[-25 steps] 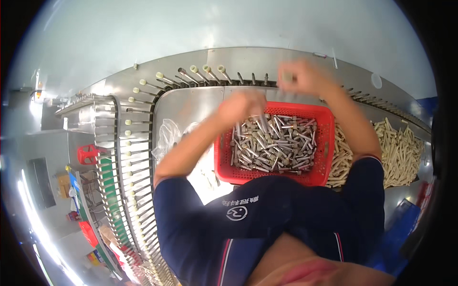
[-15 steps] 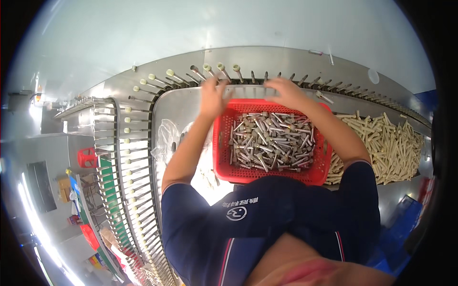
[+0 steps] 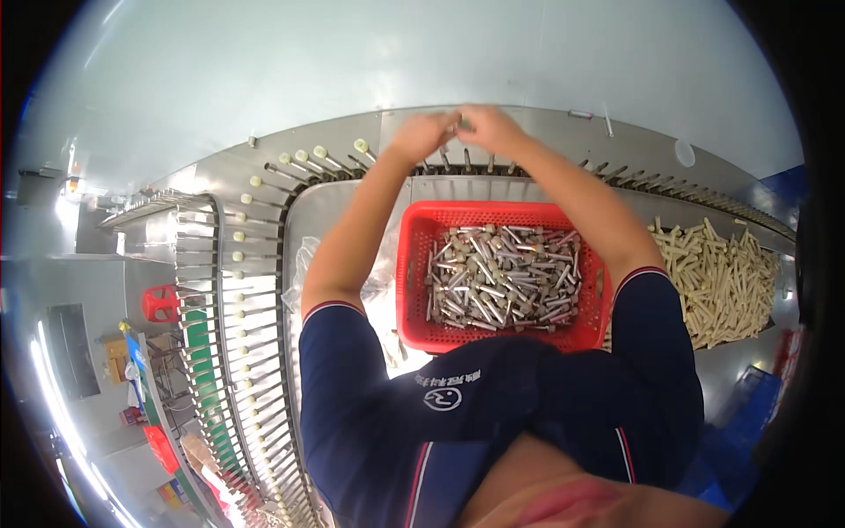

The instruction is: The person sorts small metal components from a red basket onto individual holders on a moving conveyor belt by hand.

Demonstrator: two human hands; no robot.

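Note:
Both my hands meet above the far stretch of a conveyor chain [image 3: 422,170] lined with upright pins. My left hand [image 3: 427,136] has its fingers closed and nearly touches my right hand [image 3: 490,129], also closed. A small greyish piece [image 3: 464,125] shows between the fingertips, blurred and mostly covered, so its kind is unclear. Left of my left hand, a cream-capped metal tube [image 3: 361,145] sits on a pin, with several similar ones along the bend. Under my forearms stands a red perforated basket [image 3: 407,273] full of short metal tubes with greyish ends [image 3: 502,277].
A heap of cream-coloured sticks [image 3: 717,282] lies right of the basket. Clear plastic bags [image 3: 304,264] lie to its left. The conveyor curves toward me along the left, carrying capped pieces [image 3: 238,257]. A red stool [image 3: 160,304] stands farther left.
My hands have come up and together from being apart near the basket's far rim, and their fingers have closed. Capped pieces on the far stretch now stand farther left.

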